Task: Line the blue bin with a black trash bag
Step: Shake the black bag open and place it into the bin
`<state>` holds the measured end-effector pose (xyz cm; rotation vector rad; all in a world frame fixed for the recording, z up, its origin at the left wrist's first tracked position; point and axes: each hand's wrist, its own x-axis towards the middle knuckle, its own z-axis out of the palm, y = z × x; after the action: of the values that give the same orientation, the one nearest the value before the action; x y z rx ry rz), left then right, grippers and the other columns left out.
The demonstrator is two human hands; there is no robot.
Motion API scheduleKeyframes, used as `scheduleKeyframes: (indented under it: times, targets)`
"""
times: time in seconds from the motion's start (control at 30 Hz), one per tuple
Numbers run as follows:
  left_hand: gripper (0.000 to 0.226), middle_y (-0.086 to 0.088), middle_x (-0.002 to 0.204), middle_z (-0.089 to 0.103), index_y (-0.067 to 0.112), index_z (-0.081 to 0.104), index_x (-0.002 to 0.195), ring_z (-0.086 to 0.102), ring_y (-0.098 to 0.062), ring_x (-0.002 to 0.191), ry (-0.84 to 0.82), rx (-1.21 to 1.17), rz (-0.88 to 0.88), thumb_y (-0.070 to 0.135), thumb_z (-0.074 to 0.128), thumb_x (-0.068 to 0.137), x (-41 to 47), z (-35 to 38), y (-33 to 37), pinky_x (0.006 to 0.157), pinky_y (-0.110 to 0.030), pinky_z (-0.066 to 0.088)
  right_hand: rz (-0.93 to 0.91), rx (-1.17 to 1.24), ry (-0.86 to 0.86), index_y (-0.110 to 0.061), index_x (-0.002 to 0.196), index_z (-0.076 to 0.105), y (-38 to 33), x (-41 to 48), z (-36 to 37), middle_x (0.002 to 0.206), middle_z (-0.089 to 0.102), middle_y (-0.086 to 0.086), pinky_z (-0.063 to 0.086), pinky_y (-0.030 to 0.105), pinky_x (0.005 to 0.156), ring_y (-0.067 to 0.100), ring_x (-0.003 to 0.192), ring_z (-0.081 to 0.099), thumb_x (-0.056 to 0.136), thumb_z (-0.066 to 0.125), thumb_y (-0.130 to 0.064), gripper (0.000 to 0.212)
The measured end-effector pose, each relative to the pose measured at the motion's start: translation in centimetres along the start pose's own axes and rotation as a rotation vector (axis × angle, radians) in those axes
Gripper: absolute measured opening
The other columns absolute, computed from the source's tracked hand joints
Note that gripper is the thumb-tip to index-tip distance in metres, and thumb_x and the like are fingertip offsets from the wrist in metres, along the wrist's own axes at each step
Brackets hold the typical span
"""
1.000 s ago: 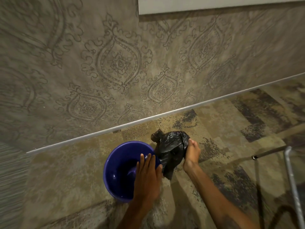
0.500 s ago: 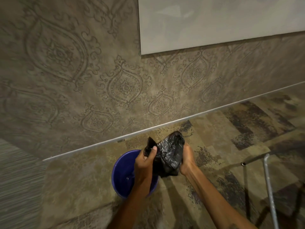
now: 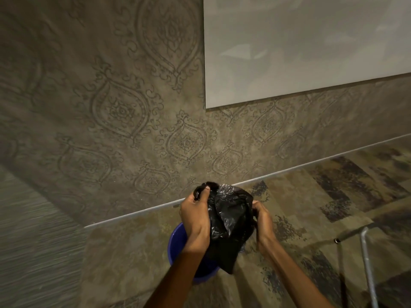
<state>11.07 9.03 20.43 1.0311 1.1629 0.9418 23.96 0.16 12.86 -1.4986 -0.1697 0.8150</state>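
A crumpled black trash bag (image 3: 229, 221) hangs in the air between both hands, above the blue bin. My left hand (image 3: 195, 216) pinches its upper left edge, thumb on top. My right hand (image 3: 263, 223) grips its right side. The blue bin (image 3: 176, 243) stands on the carpet below, mostly hidden behind my left forearm and the bag; only its left rim and wall show.
A patterned wall rises right behind the bin, with a pale baseboard strip (image 3: 289, 170) along the floor. A white panel (image 3: 307, 47) hangs on the wall at upper right. A metal frame leg (image 3: 368, 263) stands on the carpet at lower right.
My left hand left the bin's rim and took hold of the bag. Both hands have lifted the bag and begun spreading it. The view has tilted upward.
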Motion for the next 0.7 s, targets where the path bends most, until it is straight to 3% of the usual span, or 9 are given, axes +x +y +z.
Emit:
scheduleKeyframes:
  times: [0.1,0.2,0.27,0.33,0.4,0.5,0.6,0.7]
  targets:
    - [0.01,0.01,0.075,0.077,0.029,0.073,0.077,0.073,-0.005,0.077,0.004,0.002,-0.001,0.031,0.073,0.086,-0.1,-0.3,0.8,0.064,-0.014,0.051,-0.101,-0.066,0.045,-0.027,0.09,0.07,-2.5,-0.7,0.9,0.098,0.074,0.0,0.051,0.031,0.078,0.017,0.094,0.066,0.097,0.05,-0.023,0.022]
    - [0.01,0.012,0.076,0.077,0.035,0.073,0.076,0.074,-0.006,0.079,0.019,0.007,0.028,0.031,0.075,0.084,0.0,-0.5,1.4,0.07,-0.02,0.053,-0.358,-0.248,0.126,-0.03,0.111,0.062,-5.6,-2.1,2.0,0.119,0.061,-0.006,0.047,0.032,0.098,0.008,0.111,0.058,0.101,0.047,-0.021,0.021]
    - [0.016,0.014,0.079,0.078,0.041,0.074,0.073,0.074,-0.008,0.083,0.013,0.008,0.058,0.029,0.076,0.083,0.3,-0.7,1.5,0.074,-0.023,0.054,-0.539,-0.406,0.217,-0.033,0.116,0.059,-8.0,-3.6,3.2,0.113,0.055,-0.02,0.039,0.037,0.104,0.006,0.108,0.054,0.097,0.048,-0.025,0.024]
    - [0.023,0.015,0.082,0.078,0.049,0.073,0.072,0.073,-0.009,0.087,0.011,0.025,0.086,0.03,0.076,0.083,0.4,-1.0,1.5,0.079,-0.028,0.055,-0.675,-0.493,0.261,-0.034,0.113,0.059,-10.5,-5.2,4.3,0.106,0.055,-0.027,0.036,0.036,0.1,0.007,0.106,0.056,0.094,0.049,-0.031,0.022]
    - [0.02,0.014,0.084,0.078,0.051,0.073,0.076,0.073,-0.01,0.088,-0.01,0.032,0.093,0.032,0.076,0.082,0.3,-1.3,1.6,0.08,-0.031,0.057,-0.629,-0.453,0.106,-0.033,0.11,0.061,-12.6,-6.0,5.2,0.103,0.064,-0.021,0.045,0.023,0.085,0.005,0.1,0.063,0.096,0.052,-0.042,0.018]
    - [0.009,0.004,0.089,0.079,0.037,0.076,0.09,0.075,-0.019,0.089,-0.116,-0.012,0.03,0.036,0.077,0.081,-0.3,-1.5,2.4,0.084,-0.042,0.059,-0.391,-0.625,-0.216,-0.037,0.121,0.053,-13.8,-5.8,6.0,0.097,0.067,-0.016,0.044,0.016,0.066,-0.003,0.088,0.065,0.086,0.067,-0.054,0.042]
    - [0.031,-0.016,0.102,0.076,0.02,0.074,0.103,0.073,-0.037,0.096,-0.187,-0.202,-0.151,0.039,0.08,0.078,-0.4,-2.1,3.4,0.091,-0.058,0.055,-0.194,-0.682,-0.434,-0.025,0.126,0.059,-13.0,-4.9,5.5,0.085,0.073,-0.009,0.051,0.017,0.059,0.003,0.075,0.069,0.076,0.084,-0.027,0.056]
    - [0.046,-0.024,0.112,0.071,0.015,0.069,0.113,0.068,-0.046,0.103,-0.21,-0.282,-0.281,0.04,0.081,0.076,0.1,-3.0,4.2,0.09,-0.066,0.053,-0.163,-0.783,-0.508,-0.022,0.12,0.065,-11.6,-4.3,4.2,0.079,0.071,-0.006,0.052,0.022,0.06,0.007,0.07,0.066,0.081,0.078,-0.008,0.043]
